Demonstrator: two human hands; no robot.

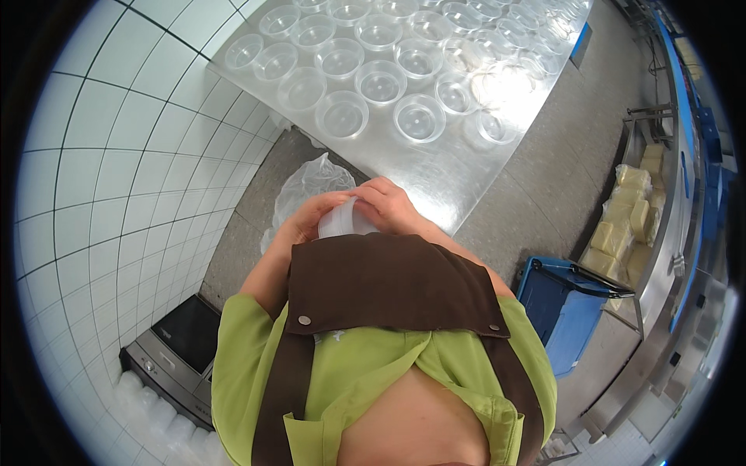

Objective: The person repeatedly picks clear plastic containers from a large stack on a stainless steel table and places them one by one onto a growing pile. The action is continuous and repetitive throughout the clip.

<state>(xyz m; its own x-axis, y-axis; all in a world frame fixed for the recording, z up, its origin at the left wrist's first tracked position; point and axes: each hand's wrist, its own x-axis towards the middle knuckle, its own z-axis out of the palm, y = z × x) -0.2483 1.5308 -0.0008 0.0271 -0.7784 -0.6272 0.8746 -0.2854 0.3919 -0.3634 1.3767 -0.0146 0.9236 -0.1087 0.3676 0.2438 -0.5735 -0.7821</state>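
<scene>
Close against my brown apron, both hands grip a stack of clear plastic tubs (pixel 336 222), partly hidden by the apron's bib. My left hand (pixel 309 215) curls round its left side. Over the top and right side lie the bent fingers of my right hand (pixel 386 203). Just beyond my left hand, a crumpled clear plastic bag (pixel 307 186) hangs or lies by the table's near edge. Ahead of me, a steel table (pixel 423 172) carries many round clear tubs, open side up, in loose rows; the nearest are one tub (pixel 342 114) and another tub (pixel 419 118).
White tiled wall (pixel 116 155) rises on the left. A black and grey appliance (pixel 183 342) stands at lower left, beside wrapped stacks of clear tubs (pixel 159 415). To the right are a blue crate (pixel 563 311) and a steel trough holding pale yellow wrapped blocks (pixel 622 221).
</scene>
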